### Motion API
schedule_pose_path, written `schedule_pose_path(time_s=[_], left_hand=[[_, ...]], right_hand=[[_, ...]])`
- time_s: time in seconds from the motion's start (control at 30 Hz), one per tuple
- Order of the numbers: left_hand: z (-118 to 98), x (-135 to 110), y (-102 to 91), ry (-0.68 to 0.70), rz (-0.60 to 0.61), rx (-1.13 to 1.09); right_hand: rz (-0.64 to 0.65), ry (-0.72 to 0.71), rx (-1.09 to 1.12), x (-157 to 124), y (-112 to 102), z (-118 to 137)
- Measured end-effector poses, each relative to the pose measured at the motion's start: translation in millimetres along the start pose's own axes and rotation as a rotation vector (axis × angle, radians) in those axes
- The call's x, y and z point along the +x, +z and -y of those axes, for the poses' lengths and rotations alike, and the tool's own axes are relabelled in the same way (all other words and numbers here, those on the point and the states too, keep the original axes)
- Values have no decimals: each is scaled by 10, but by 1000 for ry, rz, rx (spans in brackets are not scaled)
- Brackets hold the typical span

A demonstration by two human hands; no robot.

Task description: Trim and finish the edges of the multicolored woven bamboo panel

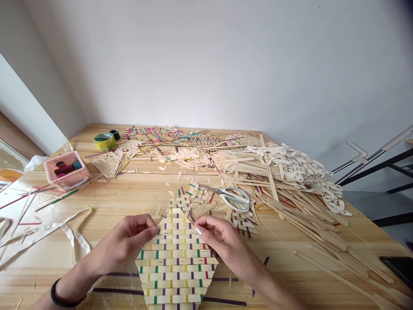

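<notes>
Woven panel [177, 262] is what I have in front of me, on the near side of the scissors [223, 191] and to their left; pale strips run across it, with purple, green, yellow and a few red ones threaded through. Its bottom runs out of my view, and I cannot tell whether it rests flat on the table [122, 200] or is lifted.

My left hand [142, 237] pinches the panel's upper left edge between thumb and bent fingers. My right hand [211, 232], nearer to me than the scissors, has thumb and forefinger closed on the upper right edge. I see a dark band [55, 297] on the left wrist.

Purple strips [118, 291] show beside the panel, nearer than the scissors. Just on the near side of the scissors I make out a smaller woven piece [247, 226]. Far left of them stands a pink box [84, 171] with spools [63, 168] in it, and beyond, also left, a yellow tape roll [106, 146]. Right of the scissors I have a heap of white ribbon [303, 172] and long thin slats [325, 234]. Behind the scissors lie bright woven pieces [145, 132].
</notes>
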State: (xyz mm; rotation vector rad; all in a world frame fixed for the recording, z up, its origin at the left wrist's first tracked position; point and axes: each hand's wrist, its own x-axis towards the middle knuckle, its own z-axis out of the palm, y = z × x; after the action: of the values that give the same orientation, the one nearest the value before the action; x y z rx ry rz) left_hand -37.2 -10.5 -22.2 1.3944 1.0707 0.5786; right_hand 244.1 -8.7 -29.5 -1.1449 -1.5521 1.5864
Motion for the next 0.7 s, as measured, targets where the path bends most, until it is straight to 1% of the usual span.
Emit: schedule_pose_path(time_s=[0.43,0.57,0.63,0.7], left_hand=[[-2,8,-4,-10,-8,-2],[5,6,-44,-16,-24,-61],[12,4,-90,-8,-64,-129],[12,6,-153,5,-156,-213]], right_hand=[[3,3,0,1,7,6],[-11,-9,-14,6,-17,18],[-35,-1,-5,10,-45,13],[-57,6,32,15,-73,-3]])
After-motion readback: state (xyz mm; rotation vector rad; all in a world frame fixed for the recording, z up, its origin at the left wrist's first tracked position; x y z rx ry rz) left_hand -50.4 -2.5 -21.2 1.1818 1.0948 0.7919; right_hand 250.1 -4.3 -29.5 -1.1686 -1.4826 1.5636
